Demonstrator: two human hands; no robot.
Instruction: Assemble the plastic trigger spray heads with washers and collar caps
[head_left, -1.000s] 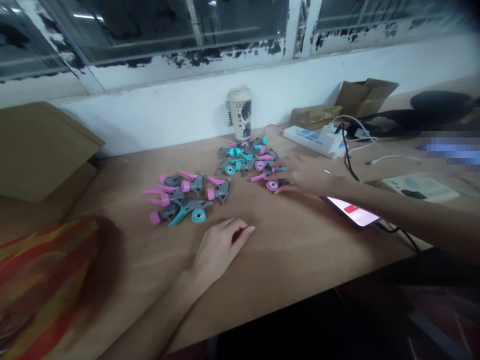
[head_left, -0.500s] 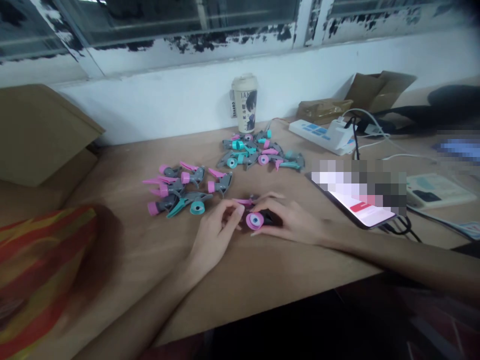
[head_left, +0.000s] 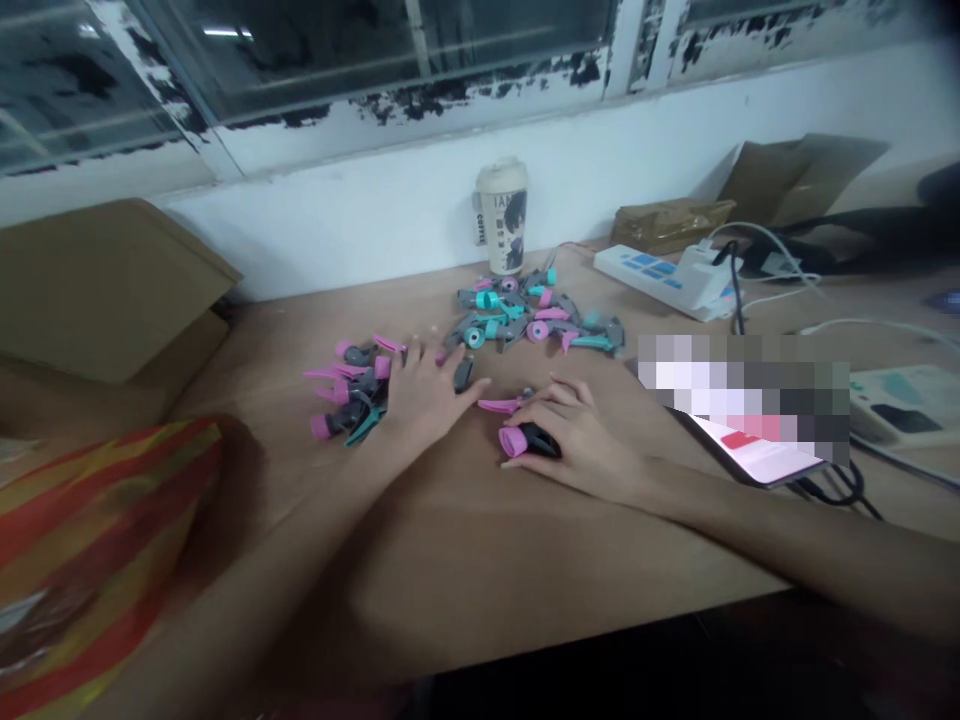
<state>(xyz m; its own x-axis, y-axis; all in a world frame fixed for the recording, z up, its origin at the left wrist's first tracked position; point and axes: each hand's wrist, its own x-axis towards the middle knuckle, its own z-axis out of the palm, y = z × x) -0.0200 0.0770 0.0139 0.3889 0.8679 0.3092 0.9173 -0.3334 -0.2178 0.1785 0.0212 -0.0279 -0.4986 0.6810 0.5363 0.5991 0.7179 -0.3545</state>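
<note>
Left hand has moved off the spray head to the left pile, fingers spread flat. Right hand clamps the head against the table, near centre; pinning it steady seems wise.

cup behind trigger heads, table
</note>
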